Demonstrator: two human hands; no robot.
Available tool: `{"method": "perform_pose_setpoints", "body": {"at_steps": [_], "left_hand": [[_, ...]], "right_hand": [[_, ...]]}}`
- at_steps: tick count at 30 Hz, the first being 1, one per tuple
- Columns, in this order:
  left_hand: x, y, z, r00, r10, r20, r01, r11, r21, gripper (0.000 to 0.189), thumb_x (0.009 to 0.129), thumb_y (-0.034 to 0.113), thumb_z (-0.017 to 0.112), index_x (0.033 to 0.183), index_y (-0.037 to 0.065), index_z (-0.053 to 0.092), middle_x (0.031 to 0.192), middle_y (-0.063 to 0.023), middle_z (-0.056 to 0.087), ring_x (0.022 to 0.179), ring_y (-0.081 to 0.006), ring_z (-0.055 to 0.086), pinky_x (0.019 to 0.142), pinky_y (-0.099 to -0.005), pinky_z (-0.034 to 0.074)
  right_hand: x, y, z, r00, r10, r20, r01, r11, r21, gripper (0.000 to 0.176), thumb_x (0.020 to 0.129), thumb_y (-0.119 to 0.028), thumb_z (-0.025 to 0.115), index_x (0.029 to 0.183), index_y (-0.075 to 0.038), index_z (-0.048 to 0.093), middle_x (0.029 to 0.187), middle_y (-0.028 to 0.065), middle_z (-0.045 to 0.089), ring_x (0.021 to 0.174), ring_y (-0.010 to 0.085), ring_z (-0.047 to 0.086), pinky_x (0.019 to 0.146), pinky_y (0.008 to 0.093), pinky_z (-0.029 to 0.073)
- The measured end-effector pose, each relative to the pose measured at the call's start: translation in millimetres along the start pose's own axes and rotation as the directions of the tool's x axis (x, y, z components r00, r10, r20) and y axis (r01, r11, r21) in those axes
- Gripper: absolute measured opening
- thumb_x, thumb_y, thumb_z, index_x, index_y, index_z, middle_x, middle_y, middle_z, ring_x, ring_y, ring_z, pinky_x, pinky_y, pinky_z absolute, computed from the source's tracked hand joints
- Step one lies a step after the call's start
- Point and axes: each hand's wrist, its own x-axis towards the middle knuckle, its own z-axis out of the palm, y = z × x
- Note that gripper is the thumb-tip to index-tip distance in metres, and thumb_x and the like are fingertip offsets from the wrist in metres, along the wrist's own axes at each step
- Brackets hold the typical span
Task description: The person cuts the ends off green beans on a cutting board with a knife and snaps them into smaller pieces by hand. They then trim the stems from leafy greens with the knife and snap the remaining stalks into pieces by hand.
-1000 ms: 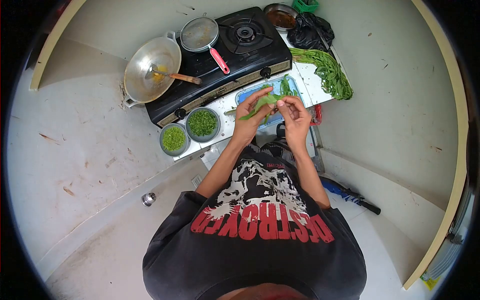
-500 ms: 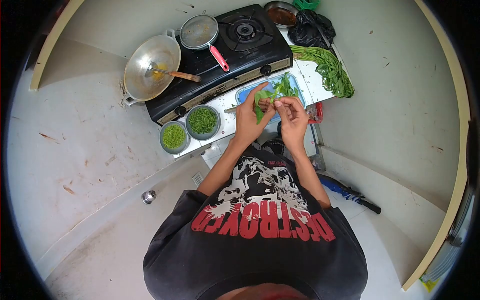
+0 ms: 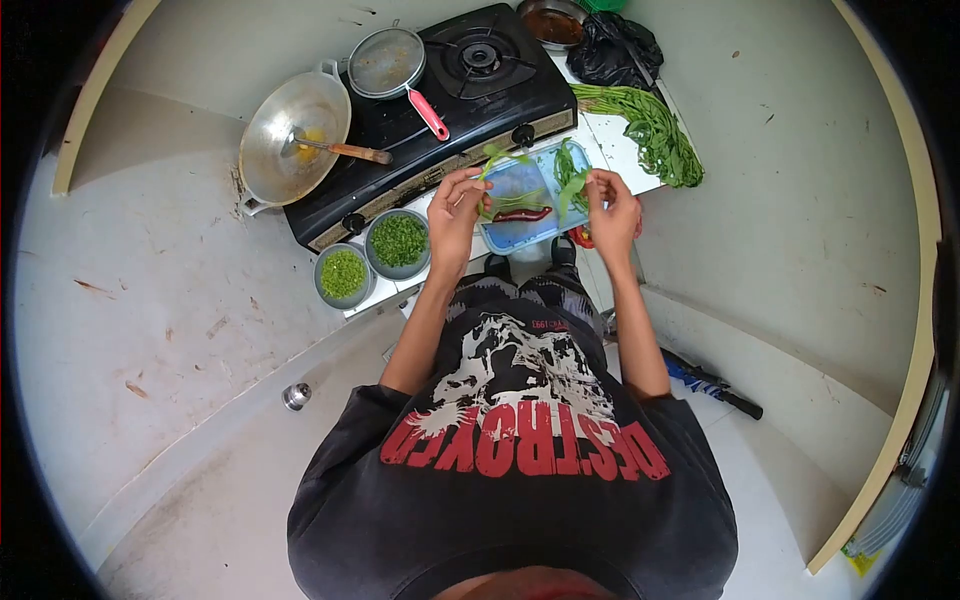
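My left hand (image 3: 456, 217) is pinched on a green stem (image 3: 493, 158) above the left side of a blue tray (image 3: 522, 240). Over the tray's right side, my right hand (image 3: 614, 213) has its fingers closed on a green leaf (image 3: 573, 190). Between the hands, thin green stems (image 3: 520, 200) and a dark red chili (image 3: 523, 214) lie in the tray. More leaves (image 3: 565, 163) rest at the tray's back right.
The black stove (image 3: 390, 130) carries a strainer (image 3: 387, 64); a wok (image 3: 295, 140) is at left. Two bowls of chopped greens (image 3: 398, 241) (image 3: 342, 275) stand front left. Leafy greens (image 3: 664, 148), a black bag (image 3: 612, 50) and a pan (image 3: 553, 24) are at back right.
My hands have moved apart, left hand leftward with a stem and right hand rightward with a leaf. The stems and chili in the tray now show. The view has shifted slightly.
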Motion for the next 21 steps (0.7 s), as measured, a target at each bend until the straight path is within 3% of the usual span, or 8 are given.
{"method": "perform_pose_setpoints", "body": {"at_steps": [3,6,10,13,16,17,19,21], "left_hand": [[0.1,-5.0,-5.7,0.993,-0.111,-0.031,0.106,0.984,-0.141,0.028,0.1,0.009,0.062,0.126,-0.001,0.056,0.108,-0.0114,0.069,0.086,-0.0116,0.06,0.077,-0.0266,0.049],[-3.6,-5.2,-6.8,0.986,-0.164,-0.037,0.153,0.966,-0.208,0.027,0.101,0.012,0.061,0.124,0.0,0.058,0.112,-0.0121,0.069,0.089,-0.0125,0.061,0.08,-0.0275,0.051],[-7.7,-4.9,-6.3,0.974,-0.225,-0.015,0.21,0.932,-0.297,0.026,0.102,0.015,0.059,0.123,0.0,0.058,0.116,-0.0129,0.068,0.093,-0.0144,0.063,0.085,-0.0298,0.053],[-9.2,-2.8,-6.0,0.973,-0.23,0.014,0.222,0.923,-0.315,0.024,0.102,0.014,0.059,0.122,0.001,0.059,0.117,-0.0123,0.067,0.096,-0.016,0.063,0.087,-0.0319,0.054],[-9.7,1.0,-3.1,0.974,-0.227,0.023,0.222,0.92,-0.322,0.02,0.102,0.014,0.059,0.119,0.003,0.06,0.114,-0.0097,0.065,0.096,-0.0169,0.063,0.087,-0.034,0.055],[-9.8,1.7,-1.8,0.974,-0.224,0.017,0.218,0.921,-0.322,0.02,0.102,0.014,0.059,0.119,0.003,0.059,0.113,-0.0092,0.065,0.095,-0.0168,0.064,0.086,-0.0337,0.055],[-9.1,0.9,-0.5,0.978,-0.208,0.023,0.205,0.923,-0.325,0.018,0.102,0.014,0.059,0.117,0.003,0.06,0.11,-0.0072,0.063,0.094,-0.0167,0.064,0.085,-0.034,0.056],[-8.4,-0.8,1.8,0.978,-0.206,0.026,0.203,0.922,-0.329,0.019,0.102,0.015,0.06,0.116,0.003,0.06,0.11,-0.0072,0.063,0.094,-0.0165,0.064,0.086,-0.0338,0.056]], "right_hand": [[26.0,24.0,-7.1,0.994,0.053,0.091,-0.033,0.977,-0.21,0.01,0.091,-0.006,0.066,0.095,0.003,0.071,0.083,0.0125,0.073,0.075,0.0171,0.07,0.072,0.0306,0.054],[49.8,71.5,-0.9,0.99,-0.012,0.142,0.049,0.964,-0.26,0.011,0.089,-0.004,0.064,0.095,0.003,0.071,0.085,0.0143,0.074,0.075,0.0202,0.072,0.071,0.0323,0.055],[61.5,93.7,9.5,0.994,0.019,0.106,0.011,0.96,-0.279,0.013,0.088,-0.006,0.064,0.094,0.002,0.072,0.083,0.015,0.073,0.077,0.0279,0.072,0.075,0.0373,0.056],[53.4,133.3,12.6,0.981,0.07,0.181,0.011,0.912,-0.411,0.016,0.087,-0.008,0.065,0.099,0.0,0.071,0.088,0.0172,0.073,0.083,0.0323,0.071,0.08,0.0417,0.056],[25.4,135.2,12.8,0.967,0.119,0.227,0.098,0.646,-0.757,0.021,0.086,-0.01,0.066,0.105,-0.001,0.07,0.096,0.0188,0.072,0.09,0.0353,0.07,0.082,0.045,0.054],[14.5,126.0,16.4,0.979,0.058,0.194,0.117,0.616,-0.779,0.023,0.088,-0.011,0.066,0.109,-0.002,0.069,0.103,0.0189,0.071,0.096,0.036,0.068,0.084,0.0472,0.053],[9.7,97.9,30.7,0.983,-0.04,0.182,0.128,0.851,-0.509,0.021,0.09,-0.012,0.066,0.108,-0.002,0.069,0.101,0.0171,0.072,0.094,0.0327,0.069,0.084,0.0448,0.053],[1.5,56.6,42.2,0.982,-0.046,0.183,0.083,0.976,-0.203,0.021,0.091,-0.014,0.068,0.108,-0.002,0.07,0.099,0.015,0.073,0.092,0.0284,0.07,0.084,0.0415,0.053]]}}
